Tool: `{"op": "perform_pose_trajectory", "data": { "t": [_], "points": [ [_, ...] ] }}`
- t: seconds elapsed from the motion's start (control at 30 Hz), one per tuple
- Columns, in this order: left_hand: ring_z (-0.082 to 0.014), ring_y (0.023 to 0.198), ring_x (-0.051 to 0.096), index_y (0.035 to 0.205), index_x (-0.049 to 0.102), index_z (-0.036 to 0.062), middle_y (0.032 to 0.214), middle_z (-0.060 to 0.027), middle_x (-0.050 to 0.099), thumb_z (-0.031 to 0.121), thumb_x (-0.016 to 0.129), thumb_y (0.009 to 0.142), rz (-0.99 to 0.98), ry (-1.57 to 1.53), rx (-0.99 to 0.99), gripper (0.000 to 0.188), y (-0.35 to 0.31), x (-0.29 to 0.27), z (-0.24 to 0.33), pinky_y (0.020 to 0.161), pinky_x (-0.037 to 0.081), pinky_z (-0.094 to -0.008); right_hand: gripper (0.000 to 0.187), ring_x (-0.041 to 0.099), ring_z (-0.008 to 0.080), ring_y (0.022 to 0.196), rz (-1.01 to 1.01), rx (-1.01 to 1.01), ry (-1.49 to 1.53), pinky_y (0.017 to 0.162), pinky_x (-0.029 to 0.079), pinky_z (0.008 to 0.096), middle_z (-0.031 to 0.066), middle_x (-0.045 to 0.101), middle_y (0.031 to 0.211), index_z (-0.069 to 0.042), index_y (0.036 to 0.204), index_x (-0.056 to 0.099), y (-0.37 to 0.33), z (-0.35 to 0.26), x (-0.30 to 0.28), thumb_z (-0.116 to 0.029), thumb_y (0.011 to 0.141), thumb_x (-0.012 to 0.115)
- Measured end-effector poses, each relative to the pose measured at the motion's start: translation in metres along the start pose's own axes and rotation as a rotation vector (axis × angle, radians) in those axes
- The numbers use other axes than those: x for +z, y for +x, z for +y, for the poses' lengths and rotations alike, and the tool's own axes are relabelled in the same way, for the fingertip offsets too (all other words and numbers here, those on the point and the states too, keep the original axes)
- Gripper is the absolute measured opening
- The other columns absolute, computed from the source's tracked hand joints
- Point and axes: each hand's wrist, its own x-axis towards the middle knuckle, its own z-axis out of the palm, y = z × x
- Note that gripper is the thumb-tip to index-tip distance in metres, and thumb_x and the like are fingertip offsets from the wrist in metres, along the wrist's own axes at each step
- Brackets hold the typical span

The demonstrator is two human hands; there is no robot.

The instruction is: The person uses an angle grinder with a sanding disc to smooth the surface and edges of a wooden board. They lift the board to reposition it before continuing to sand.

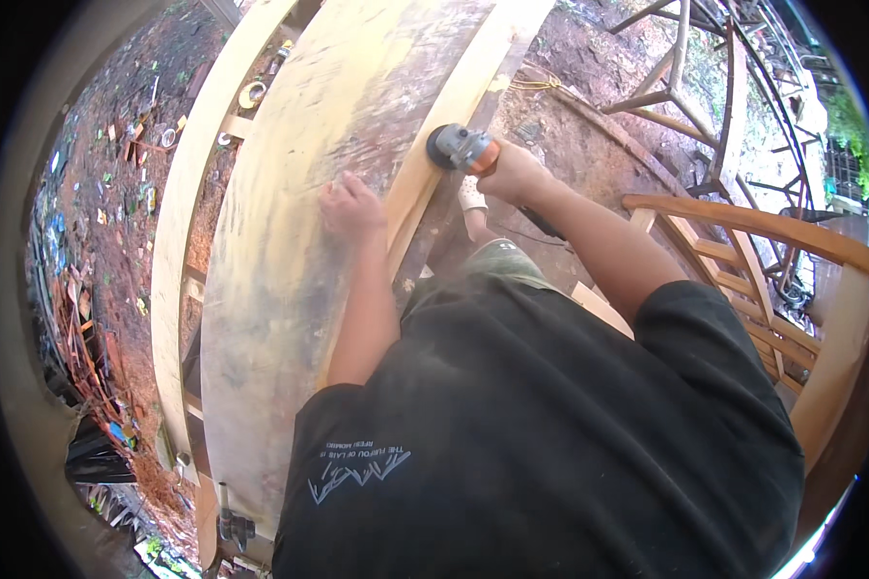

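Tabletop (290,280): matt, streaked, worn-looking. Plank (468,82) at tabletop's right side: pale bare wood, smooth-looking. 1 grinder (462,148), same side: grey metal-looking head, orange plastic-looking body. Chair (758,230), right of tabletop: smooth brown wood, slight sheen. Shirt (550,415): black matt cloth.

Your grey-and-orange handheld grinder (470,151) has its dark round disc (438,147) at left, against the long pale wooden plank (466,82).
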Motion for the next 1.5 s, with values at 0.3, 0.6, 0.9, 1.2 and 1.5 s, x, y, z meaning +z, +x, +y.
{"op": "perform_pose_trajectory", "data": {
  "t": [0.3,0.6,0.9,1.2,1.5],
  "points": [
    [-0.0371,0.146,0.033,0.093,0.078,0.0057,0.153,-0.0143,0.044,0.044,0.047,0.103,-0.043,0.377,-0.035,0.050,-0.010,0.029,0.049,0.118,0.022,-0.0621,0.049,0.072,0.0335,0.098,0.053,0.065,-0.023,0.088,0.056,0.0404,0.0185,0.074,0.102,-0.005,0.115,0.068,0.077,0.029,-0.072,-0.025,0.070,0.076],
    [-0.0322,0.145,0.033,0.094,0.077,0.0068,0.155,-0.0094,0.043,0.045,0.043,0.104,-0.054,0.504,-0.048,0.052,-0.009,0.033,0.050,0.118,0.023,-0.0573,0.049,0.073,0.0338,0.096,0.114,0.074,0.019,0.085,0.057,0.0414,0.0206,0.075,0.098,0.002,0.106,0.071,0.169,0.061,-0.162,-0.030,0.070,0.078],
    [-0.0361,0.142,0.039,0.084,0.074,0.0044,0.153,-0.0118,0.046,0.039,0.051,0.102,0.019,0.544,-0.035,0.045,-0.010,0.035,0.047,0.117,0.027,-0.0563,0.041,0.072,0.0239,0.075,0.133,0.061,0.051,0.069,0.057,0.0371,0.0125,0.073,0.085,-0.002,0.103,0.074,0.239,0.089,-0.218,-0.027,0.070,0.080],
    [-0.0304,0.146,0.035,0.091,0.076,0.0053,0.154,-0.0081,0.045,0.041,0.053,0.101,0.018,0.490,-0.048,0.044,-0.007,0.030,0.054,0.118,0.025,-0.0562,0.046,0.072,0.0236,0.084,0.208,0.133,0.038,0.076,0.056,0.0373,0.0132,0.073,0.088,0.002,0.101,0.074,0.238,0.088,-0.185,-0.030,0.069,0.082],
    [-0.0336,0.088,0.066,0.084,0.068,0.0004,0.093,-0.0180,0.069,0.033,0.061,0.097,-0.161,-0.359,-0.068,0.036,-0.047,-0.024,0.061,0.078,0.050,-0.0454,0.041,0.071,0.0230,0.080,-0.020,-0.123,-0.020,0.074,0.055,0.0382,0.0143,0.071,0.086,0.000,0.103,0.069,0.089,0.040,-0.060,-0.024,0.070,0.076]
  ]
}}
